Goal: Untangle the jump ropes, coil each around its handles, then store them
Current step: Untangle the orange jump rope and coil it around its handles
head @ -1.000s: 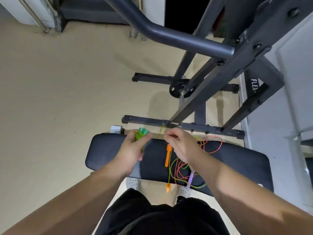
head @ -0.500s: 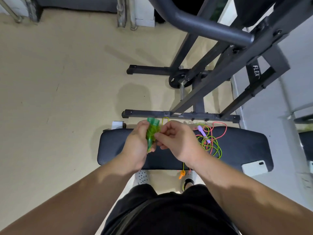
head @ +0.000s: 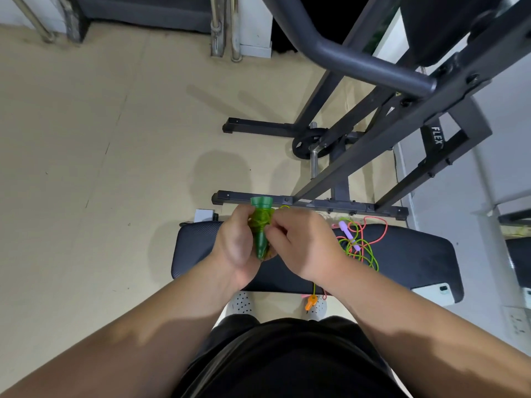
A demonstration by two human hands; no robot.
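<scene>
My left hand [head: 235, 248] grips a pair of translucent green handles [head: 261, 228], held upright above the black bench [head: 408, 254], with green cord wound around them. Against those handles, my right hand [head: 298, 245] pinches the green cord [head: 283, 207]. A tangle of green and pink-orange ropes [head: 359, 245] lies on the bench to the right, with a purple handle [head: 349, 235] in it. An orange handle [head: 311, 301] hangs below the bench's near edge.
A white phone [head: 431, 293] lies at the bench's right near corner. Dark gym-machine frame bars [head: 310, 203] and a weight plate [head: 307, 145] stand just beyond the bench. Bare tan floor [head: 100, 153] spreads to the left. White shoes [head: 241, 303] show below the bench.
My hands came together at the green handles, the right one closing in on the cord. The orange handle slid off the bench top and now hangs below its edge.
</scene>
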